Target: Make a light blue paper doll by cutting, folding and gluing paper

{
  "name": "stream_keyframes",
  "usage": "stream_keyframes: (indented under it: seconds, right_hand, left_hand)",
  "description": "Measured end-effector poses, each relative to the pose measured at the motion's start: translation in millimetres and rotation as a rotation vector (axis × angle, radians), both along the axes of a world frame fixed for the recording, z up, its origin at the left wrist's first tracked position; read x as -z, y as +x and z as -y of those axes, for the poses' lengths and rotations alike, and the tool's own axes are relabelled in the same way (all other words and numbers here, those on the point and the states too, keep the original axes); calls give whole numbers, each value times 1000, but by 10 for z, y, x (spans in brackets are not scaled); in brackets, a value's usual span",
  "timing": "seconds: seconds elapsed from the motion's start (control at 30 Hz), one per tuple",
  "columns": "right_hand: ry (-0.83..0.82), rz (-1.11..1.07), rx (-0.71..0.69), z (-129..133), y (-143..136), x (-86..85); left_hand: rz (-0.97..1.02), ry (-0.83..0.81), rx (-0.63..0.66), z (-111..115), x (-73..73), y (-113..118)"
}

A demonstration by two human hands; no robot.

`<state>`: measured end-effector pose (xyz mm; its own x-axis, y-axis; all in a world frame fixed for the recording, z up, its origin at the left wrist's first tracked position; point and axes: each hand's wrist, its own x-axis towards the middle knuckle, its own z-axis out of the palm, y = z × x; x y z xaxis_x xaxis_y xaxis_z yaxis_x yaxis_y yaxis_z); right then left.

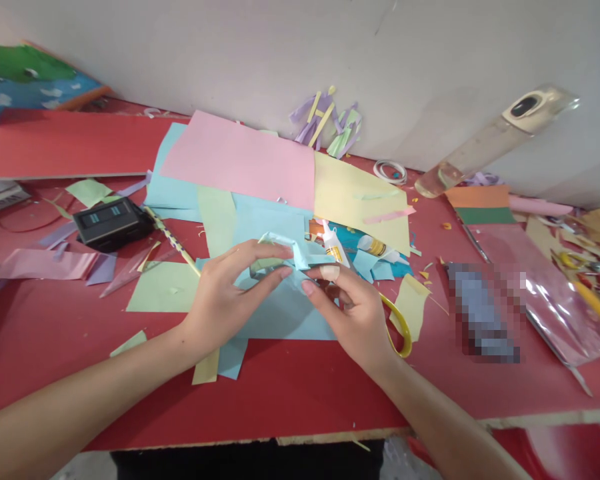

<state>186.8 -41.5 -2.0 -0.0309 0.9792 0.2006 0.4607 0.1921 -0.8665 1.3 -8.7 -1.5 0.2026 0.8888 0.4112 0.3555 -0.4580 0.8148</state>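
Note:
My left hand [230, 287] pinches the left part of a small folded piece of light blue and green paper [300, 250] between thumb and fingers. On its other side my right hand [357, 310] grips the same paper, with a pale bandage around one finger. Both hands hold it above a light blue sheet [280, 313] on the red table. Right behind the right hand lie two small glue bottles [335, 247], white with yellow labels. Yellow-handled scissors [401, 327] are partly hidden beneath the right hand.
Pink paper [245, 160] and yellow paper [363, 193] lie behind. A black box-shaped device [111, 223] and a patterned pencil [173, 240] are at left. A clear bottle [490, 143] stands near the wall. At right are a pink plastic folder [540, 287] and a blurred-out object [480, 310].

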Motion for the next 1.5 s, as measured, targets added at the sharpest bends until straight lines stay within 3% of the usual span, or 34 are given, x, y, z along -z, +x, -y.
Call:
stream_keyframes:
  seconds: [0.23,1.03,1.5]
  right_hand:
    - [-105,-84,38,-25,9,14]
    - [-53,-37,65,-8,12,-2]
    - [32,1,78,12,-2,0]
  left_hand:
    - [8,-8,-22,-16,1,-11]
    - [59,-100,-9,-33,-3,-36]
    - [133,-62,-28,-10,7,-17]
